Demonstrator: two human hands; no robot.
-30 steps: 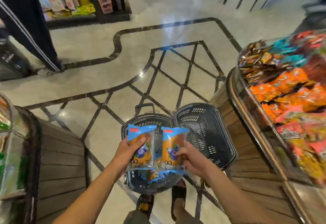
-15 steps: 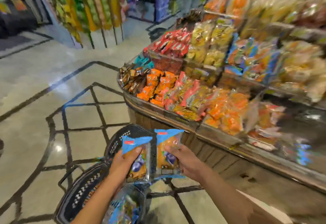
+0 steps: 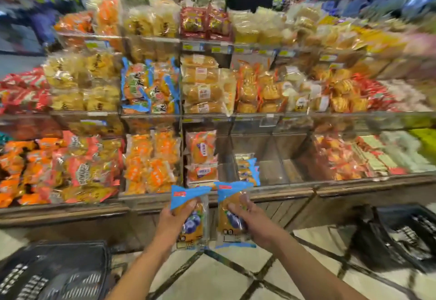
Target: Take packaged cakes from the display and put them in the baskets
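Head view, facing the tiered glass-shelved display with a wooden base [image 3: 283,196], stocked with packaged baked goods. The left hand [image 3: 173,219] grips a clear plastic cake packet with a blue top band and a blueberry picture [image 3: 193,229]; the thumb lies across its front and the fingers wrap behind its left edge, so the packet stands upright just to the right of the palm. The right hand [image 3: 256,224] grips a second blue-topped clear cake packet [image 3: 227,224] of the same kind, thumb and forefinger pressed on its front; this packet stands upright just to the left of the palm. Both packets are held side by side, close together, in front of the display's wooden rim and below its lowest shelf. A few matching blue-edged packets [image 3: 249,170] stand in a glass compartment of that lowest shelf, just above the right-hand packet. One black perforated plastic basket [image 3: 54,273] sits on the pale tiled floor with dark inlaid lines [image 3: 212,278] in front of the display's left part; another black plastic basket [image 3: 405,233] sits before its right part. Both held packets are well apart from either basket.
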